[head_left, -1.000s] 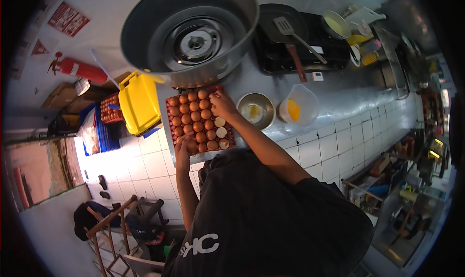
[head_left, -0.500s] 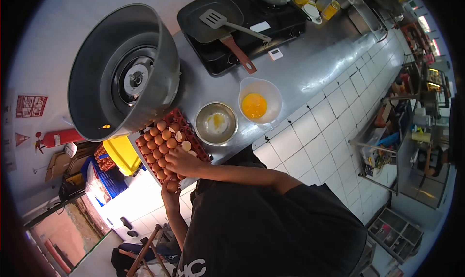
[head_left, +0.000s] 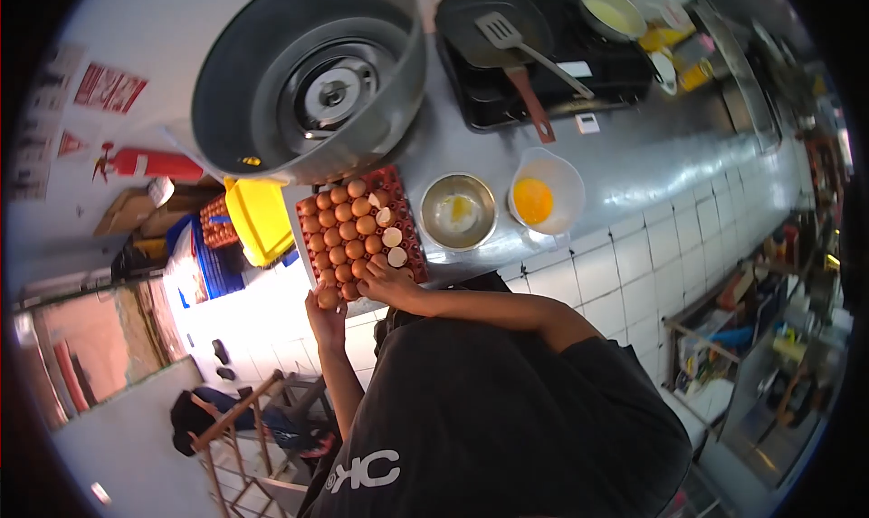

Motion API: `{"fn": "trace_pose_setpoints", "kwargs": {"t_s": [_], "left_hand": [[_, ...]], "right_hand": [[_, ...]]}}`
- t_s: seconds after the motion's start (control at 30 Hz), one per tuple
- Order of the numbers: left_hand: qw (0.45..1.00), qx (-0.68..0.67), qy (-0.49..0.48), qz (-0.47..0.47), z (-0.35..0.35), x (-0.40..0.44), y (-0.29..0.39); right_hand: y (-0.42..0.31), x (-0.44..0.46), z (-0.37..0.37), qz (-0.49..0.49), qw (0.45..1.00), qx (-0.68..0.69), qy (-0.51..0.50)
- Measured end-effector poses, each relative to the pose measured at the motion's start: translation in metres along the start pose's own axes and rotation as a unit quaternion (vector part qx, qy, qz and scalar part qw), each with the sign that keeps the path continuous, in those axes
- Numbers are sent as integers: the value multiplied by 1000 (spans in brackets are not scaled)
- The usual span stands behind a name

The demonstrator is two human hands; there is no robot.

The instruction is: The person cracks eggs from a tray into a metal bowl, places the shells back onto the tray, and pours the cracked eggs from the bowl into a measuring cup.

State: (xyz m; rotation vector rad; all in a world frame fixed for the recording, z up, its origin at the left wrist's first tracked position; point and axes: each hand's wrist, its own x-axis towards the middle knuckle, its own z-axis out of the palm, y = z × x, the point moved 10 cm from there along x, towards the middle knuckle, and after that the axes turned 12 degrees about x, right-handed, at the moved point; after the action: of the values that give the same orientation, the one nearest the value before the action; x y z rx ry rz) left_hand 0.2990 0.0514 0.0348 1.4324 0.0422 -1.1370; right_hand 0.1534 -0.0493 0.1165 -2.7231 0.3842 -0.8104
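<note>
A: Hands?
B: Left hand [head_left: 329,328] at the tray's [head_left: 412,235] near-left corner, fingers and thumb around an egg [head_left: 328,297]. Right hand [head_left: 393,287] palm down over the near rows, fingers bent onto eggs [head_left: 348,230]; can't tell if it's pinching one.
A: Arms?
B: Left forearm comes up steeply. Right elbow out to the side, forearm slanting in.
A: Edges?
B: Tray sits at the left end of the worktop [head_left: 643,147], near edge close. Drum [head_left: 258,74] crowds the far side. Shells [head_left: 392,237] line the right column.
A: Room?
B: Narrow strip between tray and bowl [head_left: 436,201]; jug [head_left: 568,192] just beyond it. Wider steel right of the jug.
A: Versus a second ago?
B: Right hand is off the far-right corner, now at the near side beside the left. Left hand about the same spot.
</note>
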Motion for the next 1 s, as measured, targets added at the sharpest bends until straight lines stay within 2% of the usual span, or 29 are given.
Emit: {"fn": "trace_pose_setpoints", "kwargs": {"t_s": [0.07, 0.1, 0.13, 0.23, 0.3, 0.33, 0.37, 0.4, 0.43, 0.5, 0.53, 0.57, 0.6, 0.63, 0.67, 0.7, 0.77, 0.8, 0.87, 0.9, 0.93, 1.0], "left_hand": [[1000, -20, 12, -6, 3, -1, -8], [1000, -23, 3, 2, 4, 0, -10], [1000, -25, -7, 12, 7, 1, -10], [998, -50, 16, 33, 15, -1, -10], [998, -56, 26, 32, 20, -3, -6], [998, -58, -23, 32, 33, -2, -3], [995, -59, -71, 32, 47, 0, -1], [995, -62, -71, 33, 56, 0, 0], [989, 79, -86, 95, 75, -2, 9], [953, 227, -124, 155, 120, -4, 16], [955, 219, -159, 119, 142, -3, 11], [955, 212, -192, 83, 164, -4, 7], [954, 186, -235, 11, 185, -4, -4], [955, 184, -233, 14, 198, 3, -8], [951, 159, -261, -36, 214, 8, -25], [943, 135, -291, -87, 228, 12, -41], [935, 151, -306, -96, 248, 22, -60], [927, 169, -317, -107, 256, 25, -70], [920, 181, -329, -115, 270, 28, -78], [918, 188, -329, -120, 276, 26, -79], [915, 195, -330, -125, 282, 23, -81], [907, 204, -347, -125, 294, 16, -84]], "right_hand": [[1, -5, 24, 2, 998, 5, -69], [16, -9, 40, 64, 990, 124, -29], [7, -6, 28, -16, 996, 71, -61], [13, 8, 2, 22, 988, 130, -80], [27, 10, -8, 83, 959, 252, -103], [33, 11, -16, 104, 945, 290, -110], [53, 6, -19, 205, 912, 339, -109], [72, -5, -21, 304, 865, 384, -107], [84, -6, -40, 290, 872, 390, -48], [121, -29, -54, 245, 891, 374, 82], [145, -53, -43, 381, 752, 529, 92], [152, -78, -27, 495, 568, 651, 96], [158, -85, -34, 494, 569, 651, 92], [171, -96, -47, 500, 574, 633, 141], [183, -107, -58, 505, 578, 612, 191], [185, -109, -64, 504, 580, 610, 191], [187, -104, -99, 445, 641, 581, 232], [184, -102, -107, 445, 643, 578, 234], [168, -81, -156, 353, 765, 453, 292], [157, -72, -172, 364, 809, 375, 270], [157, -76, -172, 366, 809, 370, 274], [134, -61, -164, 258, 941, 173, 133]]}}
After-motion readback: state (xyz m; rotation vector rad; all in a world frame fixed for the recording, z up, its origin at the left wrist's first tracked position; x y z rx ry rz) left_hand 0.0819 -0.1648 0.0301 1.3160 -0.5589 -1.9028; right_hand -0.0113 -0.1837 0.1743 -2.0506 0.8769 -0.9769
